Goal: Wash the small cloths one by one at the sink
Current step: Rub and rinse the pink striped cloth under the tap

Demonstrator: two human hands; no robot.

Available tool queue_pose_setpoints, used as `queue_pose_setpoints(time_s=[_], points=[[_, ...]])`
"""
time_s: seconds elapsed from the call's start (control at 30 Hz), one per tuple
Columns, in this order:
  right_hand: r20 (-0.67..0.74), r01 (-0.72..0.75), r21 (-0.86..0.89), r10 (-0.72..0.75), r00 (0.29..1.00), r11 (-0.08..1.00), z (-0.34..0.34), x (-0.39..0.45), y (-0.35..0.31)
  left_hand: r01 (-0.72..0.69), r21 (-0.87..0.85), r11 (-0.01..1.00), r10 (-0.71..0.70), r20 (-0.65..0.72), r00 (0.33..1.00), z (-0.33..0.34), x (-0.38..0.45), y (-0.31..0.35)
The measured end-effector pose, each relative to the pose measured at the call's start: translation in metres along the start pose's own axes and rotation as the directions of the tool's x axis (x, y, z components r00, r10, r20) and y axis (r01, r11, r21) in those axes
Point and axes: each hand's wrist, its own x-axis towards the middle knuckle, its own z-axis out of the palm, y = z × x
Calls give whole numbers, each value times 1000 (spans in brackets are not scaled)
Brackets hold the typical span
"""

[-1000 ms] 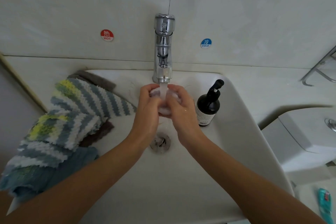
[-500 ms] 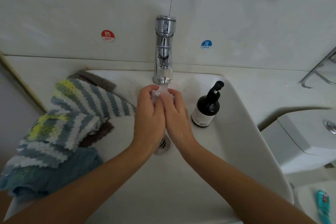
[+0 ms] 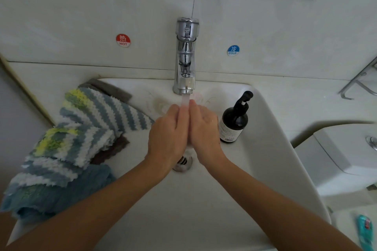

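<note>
Head view. We hold our left hand (image 3: 168, 134) and right hand (image 3: 204, 130) pressed palm to palm under the running stream from the faucet (image 3: 185, 55), over the drain (image 3: 182, 162) of the sink (image 3: 271, 132). The fingers lie straight and close together. Whether a small cloth sits between the palms we cannot tell; only a pale sliver shows below the heels of the hands, and it could be water.

The remaining cloths are stacked on the left rim of the sink: a striped cloth (image 3: 98, 112) on top toward the wall, a second striped cloth (image 3: 61, 149) nearer us, a brown cloth (image 3: 114, 149) partly under them, and a blue cloth (image 3: 51, 193) at the near end. All look dry and folded.

A dark pump bottle (image 3: 234, 120) stands on the right side of the sink, just beside the right hand.

Progress assessment: we judge the task to be at an early stage. No washed cloth is visible set aside, and at least four cloths remain in the stack.
</note>
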Motion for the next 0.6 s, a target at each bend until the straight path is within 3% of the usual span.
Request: queue_pose_setpoints(time_s=[0.33,0.47,0.6], points=[[63,46,14,-47,997,999,-1,-3,3,-80,-26,996,80,-21,997,-4,4,0],[170,-71,95,54,984,993,-3,-4,0,-100,-139,985,92,-67,994,-11,5,8],[235,-135,0,131,963,991,-8,-3,-4,-117,-204,972,97,-103,990,-13,7,15]])
